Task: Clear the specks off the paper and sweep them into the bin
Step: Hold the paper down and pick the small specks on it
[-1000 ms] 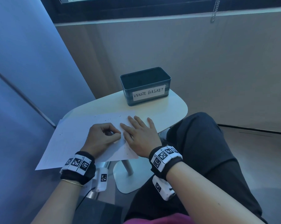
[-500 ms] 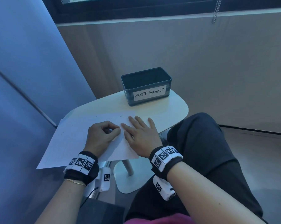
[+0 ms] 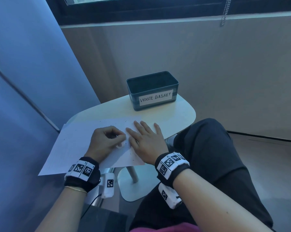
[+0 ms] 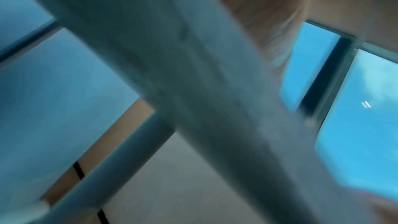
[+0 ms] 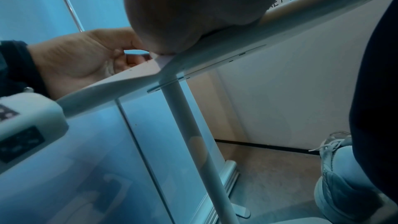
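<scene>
A white sheet of paper [image 3: 71, 148] lies on the small pale table [image 3: 174, 118], its left part hanging over the edge. Tiny dark specks [image 3: 132, 158] are scattered on it. My left hand [image 3: 106, 141] rests mid-sheet, fingers curled round a small white object [image 3: 120, 145]; from the right wrist the left hand [image 5: 86, 60] appears side-on. My right hand [image 3: 146, 141] lies flat, fingers straight, pressing the sheet's right part. The dark bin [image 3: 152, 104] labelled WASTE BASKET stands at the table's far end. The left wrist view is blurred.
A blue panel [image 3: 24, 81] stands close on the left and a beige wall behind the bin. My leg in dark trousers [image 3: 208, 156] is against the table's right side. The table's single post [image 5: 193, 125] and a pale shoe [image 5: 336, 168] are below.
The left hand has shifted slightly on the paper, and the small white object now shows below its thumb. The right hand stays flat in place.
</scene>
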